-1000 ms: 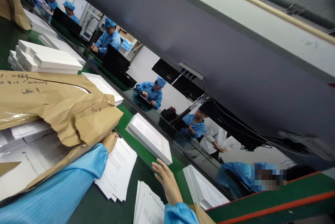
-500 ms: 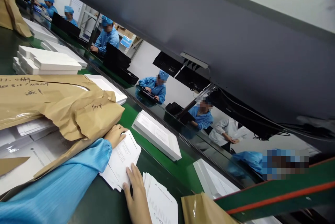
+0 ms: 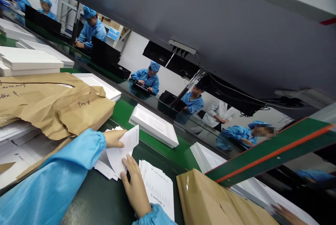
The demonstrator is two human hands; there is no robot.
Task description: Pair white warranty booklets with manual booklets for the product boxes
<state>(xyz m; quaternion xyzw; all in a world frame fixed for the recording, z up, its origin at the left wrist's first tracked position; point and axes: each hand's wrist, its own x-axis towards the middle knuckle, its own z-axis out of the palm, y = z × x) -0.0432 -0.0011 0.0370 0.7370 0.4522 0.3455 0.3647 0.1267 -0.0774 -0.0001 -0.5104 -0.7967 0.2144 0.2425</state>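
My left hand pinches a white warranty leaflet, lifted and bent upright at its right side. Beneath it, the rest of the leaflet stack lies loosely fanned on the dark green bench. My right hand has its fingers spread, with fingertips against the leaflet's lower right edge. Just right of that hand is a stack of white manuals, partly covered by the hand and sleeve. Left of my forearm, a torn brown paper package gapes over more printed papers.
An open white box with a printed sheet sits on the green conveyor. White boxes are stacked at left. A brown package and a green beam stand at right. Co-workers sit across the line; another person's hand shows lower right.
My left hand has raised the top leaflet off its stack and bent it up. My right hand still touches its edge. The camera view has shifted to the right.
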